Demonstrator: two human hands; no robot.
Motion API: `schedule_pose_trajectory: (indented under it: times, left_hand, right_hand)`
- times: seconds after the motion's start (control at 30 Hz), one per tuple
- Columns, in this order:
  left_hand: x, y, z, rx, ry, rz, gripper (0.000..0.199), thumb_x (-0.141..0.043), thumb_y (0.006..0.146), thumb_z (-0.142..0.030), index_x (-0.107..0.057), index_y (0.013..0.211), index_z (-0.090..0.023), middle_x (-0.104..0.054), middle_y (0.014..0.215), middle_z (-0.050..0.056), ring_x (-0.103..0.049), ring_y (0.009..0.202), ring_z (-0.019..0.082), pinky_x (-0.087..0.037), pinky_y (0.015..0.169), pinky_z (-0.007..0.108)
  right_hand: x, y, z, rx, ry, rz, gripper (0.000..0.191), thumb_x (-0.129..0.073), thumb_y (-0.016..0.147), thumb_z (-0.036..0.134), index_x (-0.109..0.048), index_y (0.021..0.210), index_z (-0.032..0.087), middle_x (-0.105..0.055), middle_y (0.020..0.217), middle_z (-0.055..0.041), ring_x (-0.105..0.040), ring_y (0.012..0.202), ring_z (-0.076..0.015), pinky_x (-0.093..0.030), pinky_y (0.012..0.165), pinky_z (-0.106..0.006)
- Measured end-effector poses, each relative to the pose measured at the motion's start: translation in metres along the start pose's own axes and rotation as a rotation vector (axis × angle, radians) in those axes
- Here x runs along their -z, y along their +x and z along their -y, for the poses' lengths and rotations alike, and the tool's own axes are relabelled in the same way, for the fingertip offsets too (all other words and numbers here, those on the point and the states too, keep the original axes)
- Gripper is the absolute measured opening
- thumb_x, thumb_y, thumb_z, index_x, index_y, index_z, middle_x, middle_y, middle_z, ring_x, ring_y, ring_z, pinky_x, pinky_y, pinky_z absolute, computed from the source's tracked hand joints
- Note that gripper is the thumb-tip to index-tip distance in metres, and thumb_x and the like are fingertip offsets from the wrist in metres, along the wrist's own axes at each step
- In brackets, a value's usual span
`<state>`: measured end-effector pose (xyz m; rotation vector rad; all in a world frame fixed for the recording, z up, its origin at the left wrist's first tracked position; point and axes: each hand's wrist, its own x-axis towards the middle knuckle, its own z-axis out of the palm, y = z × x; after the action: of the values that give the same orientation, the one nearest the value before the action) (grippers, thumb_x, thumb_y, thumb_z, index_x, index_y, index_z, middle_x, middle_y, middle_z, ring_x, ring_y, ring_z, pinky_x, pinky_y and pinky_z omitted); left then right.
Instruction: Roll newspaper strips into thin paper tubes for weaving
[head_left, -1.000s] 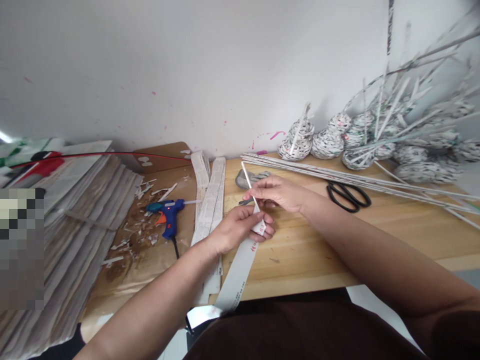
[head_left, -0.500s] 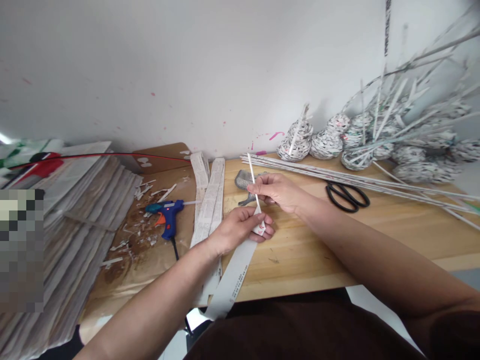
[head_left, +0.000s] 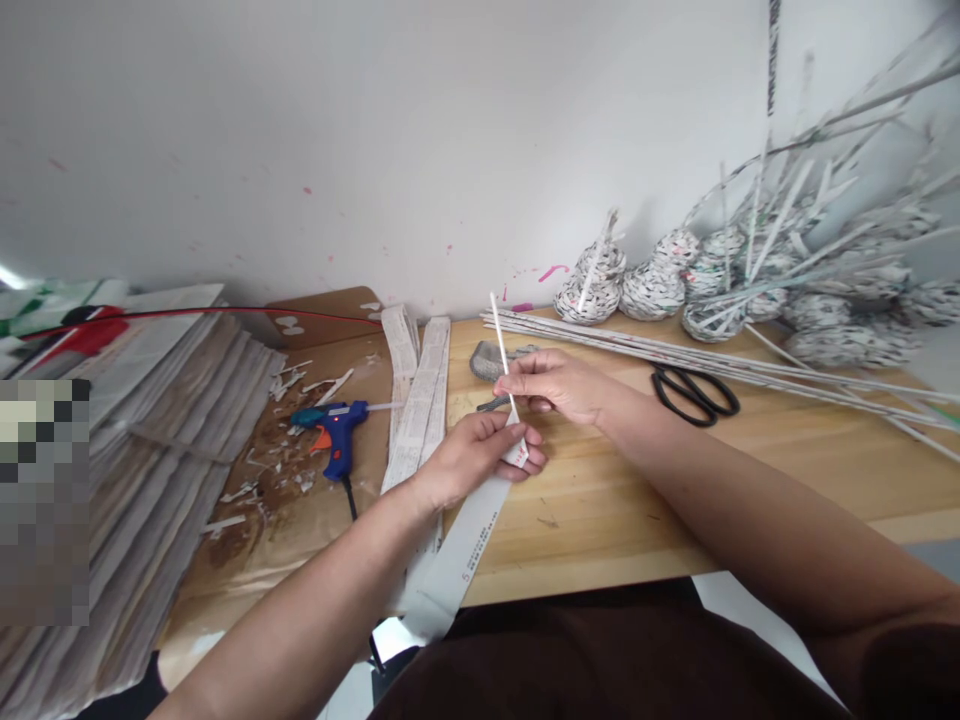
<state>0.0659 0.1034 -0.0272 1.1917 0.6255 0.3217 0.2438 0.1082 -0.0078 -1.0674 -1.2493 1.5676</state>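
Note:
My left hand [head_left: 491, 450] holds a white printed paper strip [head_left: 469, 545] near its upper end, and the strip hangs over the table's front edge. From there the paper narrows into a thin rolled tube [head_left: 499, 335] that points up and slightly left. My right hand [head_left: 551, 385] pinches this tube between thumb and fingers, just above my left hand. Behind the hands lies a grey mesh-like item [head_left: 486, 360], partly hidden by them. Flat printed paper strips [head_left: 424, 400] lie left of my hands.
A blue glue gun [head_left: 341, 440] lies on brown board among paper scraps. Stacked paper [head_left: 180, 430] fills the left. Black-handled scissors [head_left: 694, 395] and long paper tubes [head_left: 637, 345] lie at the right. Woven paper shapes [head_left: 589, 285] stand along the wall.
The rolled tube sticks up slightly higher and further left. The hanging strip has been drawn up a little through my left hand, its print shifting. Both hands stay nearly in place.

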Motion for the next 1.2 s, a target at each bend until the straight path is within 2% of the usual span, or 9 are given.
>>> schedule_pose_trajectory:
  times: [0.13, 0.27, 0.4, 0.57, 0.7, 0.87, 1.0, 1.13, 1.2]
  left_hand:
    - [-0.0004, 0.0, 0.0016, -0.005, 0.015, 0.017, 0.035, -0.059, 0.088, -0.044, -0.065, 0.096, -0.01, -0.069, 0.088, 0.011, -0.066, 0.08, 0.017, -0.052, 0.075, 0.031]
    - [-0.0007, -0.0004, 0.0018, -0.016, 0.006, -0.006, 0.035, -0.059, 0.088, -0.044, -0.065, 0.096, -0.01, -0.069, 0.087, 0.012, -0.066, 0.079, 0.017, -0.052, 0.075, 0.031]
    - [-0.0007, -0.0003, 0.0006, -0.021, 0.046, -0.005, 0.036, -0.057, 0.088, -0.045, -0.066, 0.096, -0.011, -0.07, 0.089, 0.012, -0.067, 0.082, 0.018, -0.053, 0.076, 0.032]
    - [-0.0016, -0.0008, -0.001, -0.025, 0.031, -0.028, 0.035, -0.057, 0.089, -0.043, -0.066, 0.095, -0.01, -0.07, 0.087, 0.012, -0.067, 0.081, 0.018, -0.053, 0.076, 0.032]
    - [-0.0029, -0.0018, -0.0023, -0.024, 0.032, -0.033, 0.035, -0.059, 0.087, -0.043, -0.066, 0.095, -0.01, -0.07, 0.086, 0.011, -0.068, 0.08, 0.018, -0.054, 0.076, 0.033]
    - [-0.0035, -0.0027, -0.0037, -0.036, 0.023, -0.046, 0.036, -0.059, 0.087, -0.043, -0.066, 0.095, -0.009, -0.07, 0.085, 0.012, -0.068, 0.08, 0.019, -0.054, 0.076, 0.033]
    - [-0.0033, -0.0027, -0.0034, -0.025, 0.023, -0.035, 0.036, -0.06, 0.087, -0.044, -0.066, 0.095, -0.009, -0.07, 0.085, 0.012, -0.068, 0.079, 0.018, -0.054, 0.076, 0.033]
    - [-0.0024, -0.0023, -0.0028, -0.03, 0.026, -0.042, 0.036, -0.059, 0.087, -0.044, -0.066, 0.095, -0.009, -0.07, 0.086, 0.012, -0.068, 0.08, 0.019, -0.054, 0.076, 0.033]
    - [-0.0022, -0.0022, -0.0027, -0.024, 0.033, -0.031, 0.036, -0.059, 0.087, -0.044, -0.066, 0.096, -0.01, -0.07, 0.087, 0.012, -0.068, 0.08, 0.019, -0.054, 0.076, 0.033]
  right_hand:
    - [-0.0022, 0.0013, -0.0028, 0.026, 0.027, -0.158, 0.039, -0.081, 0.065, 0.044, -0.055, 0.06, 0.016, -0.044, 0.052, 0.0069, -0.033, 0.043, -0.0036, -0.019, 0.038, -0.02]
    - [-0.0001, 0.002, -0.0034, 0.007, -0.003, -0.017, 0.032, -0.077, 0.07, 0.044, -0.068, 0.077, 0.014, -0.053, 0.061, 0.0028, -0.04, 0.048, -0.0052, -0.022, 0.039, -0.02]
    - [0.001, 0.0014, -0.0015, 0.047, 0.038, -0.151, 0.033, -0.082, 0.065, 0.04, -0.06, 0.063, 0.015, -0.044, 0.055, 0.006, -0.033, 0.046, -0.0039, -0.017, 0.038, -0.019]
    - [0.0015, 0.0002, 0.0014, 0.024, -0.038, -0.015, 0.029, -0.077, 0.071, 0.041, -0.071, 0.08, 0.014, -0.058, 0.069, -0.0004, -0.045, 0.056, -0.0072, -0.024, 0.041, -0.02]
    - [0.0, 0.0, 0.0018, 0.014, 0.003, -0.178, 0.033, -0.081, 0.065, 0.041, -0.063, 0.064, 0.014, -0.047, 0.057, 0.0048, -0.036, 0.048, -0.0044, -0.019, 0.04, -0.02]
    - [-0.0008, -0.001, 0.0023, 0.027, -0.044, -0.004, 0.031, -0.076, 0.071, 0.044, -0.069, 0.077, 0.013, -0.057, 0.065, 0.0008, -0.044, 0.052, -0.0064, -0.027, 0.044, -0.021]
    - [-0.0015, -0.001, 0.0034, 0.059, 0.005, -0.175, 0.035, -0.081, 0.065, 0.042, -0.059, 0.06, 0.015, -0.044, 0.055, 0.006, -0.035, 0.047, -0.0047, -0.02, 0.042, -0.021]
    - [0.0002, -0.0011, 0.0041, 0.053, -0.055, -0.044, 0.03, -0.077, 0.07, 0.043, -0.068, 0.075, 0.015, -0.053, 0.064, 0.0028, -0.041, 0.052, -0.006, -0.025, 0.044, -0.021]
    - [0.0006, -0.001, 0.0038, 0.049, -0.053, -0.056, 0.03, -0.079, 0.069, 0.042, -0.066, 0.071, 0.015, -0.051, 0.062, 0.0035, -0.039, 0.05, -0.0054, -0.024, 0.043, -0.021]
